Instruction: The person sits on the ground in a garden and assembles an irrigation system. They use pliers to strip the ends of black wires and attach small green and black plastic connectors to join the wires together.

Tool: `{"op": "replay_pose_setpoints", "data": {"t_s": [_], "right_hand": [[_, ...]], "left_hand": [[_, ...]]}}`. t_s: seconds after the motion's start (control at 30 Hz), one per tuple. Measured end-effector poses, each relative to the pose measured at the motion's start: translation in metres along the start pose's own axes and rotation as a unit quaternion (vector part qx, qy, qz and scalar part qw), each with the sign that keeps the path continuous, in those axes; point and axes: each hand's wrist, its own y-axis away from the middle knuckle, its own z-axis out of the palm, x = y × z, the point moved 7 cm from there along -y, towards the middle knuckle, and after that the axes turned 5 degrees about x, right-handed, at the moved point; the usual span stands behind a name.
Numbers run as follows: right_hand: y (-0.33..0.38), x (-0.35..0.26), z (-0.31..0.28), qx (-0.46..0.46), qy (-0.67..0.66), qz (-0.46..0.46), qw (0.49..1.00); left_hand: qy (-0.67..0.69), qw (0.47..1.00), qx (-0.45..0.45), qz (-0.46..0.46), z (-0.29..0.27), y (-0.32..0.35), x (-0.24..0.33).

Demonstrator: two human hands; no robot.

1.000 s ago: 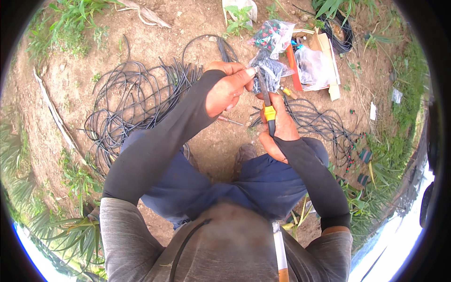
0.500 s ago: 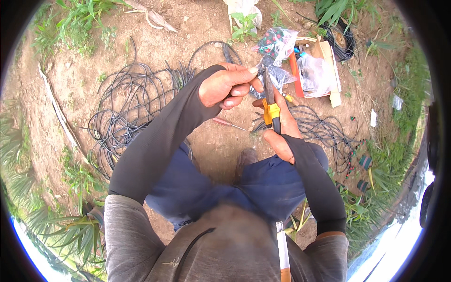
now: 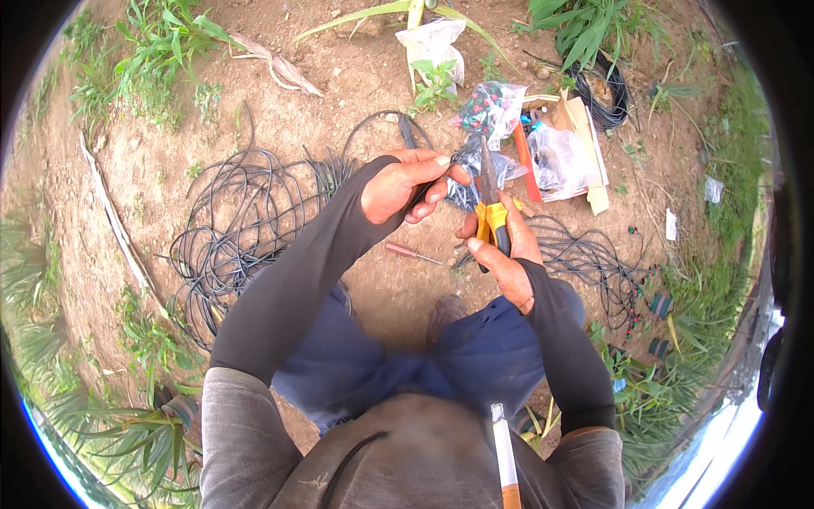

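In my right hand (image 3: 515, 254) is a pair of pliers (image 3: 488, 182) with yellow and black handles, its long grey jaws pointing away from me. The handles are spread somewhat apart under my fingers. Just left of the jaws, my left hand (image 3: 403, 188) pinches thumb against fingers around a small dark piece, too small to make out. A gap separates those fingertips from the jaws. Behind them on the ground lies a clear plastic bag (image 3: 465, 195) with dark contents. A screwdriver (image 3: 411, 253) with a reddish handle rests on the soil below my left hand.
Loose black tubing (image 3: 225, 246) sprawls at left, with more thin tubing (image 3: 585, 254) at right. A bag of red and green bits (image 3: 492, 109) sits by an open cardboard box (image 3: 600, 170). Farther off are a black coil (image 3: 617, 97) and a white bag (image 3: 434, 47).
The jaws have drawn away from my left fingertips, and the handles show wider apart. My left hand keeps its pinch. The ground sits lower in view as my head has shifted.
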Motion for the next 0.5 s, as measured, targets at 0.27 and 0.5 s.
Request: {"op": "replay_pose_setpoints", "data": {"t_s": [0.27,0.5], "right_hand": [[-0.003,-0.013,-0.006,0.054,-0.1,0.001,0.993],[-0.009,-0.014,-0.026,0.123,-0.121,-0.012,0.985]], "left_hand": [[-0.005,1.0,-0.027,-0.008,0.011,-0.004,-0.009],[-0.087,0.996,-0.025,-0.014,0.023,-0.007,-0.02]]}}
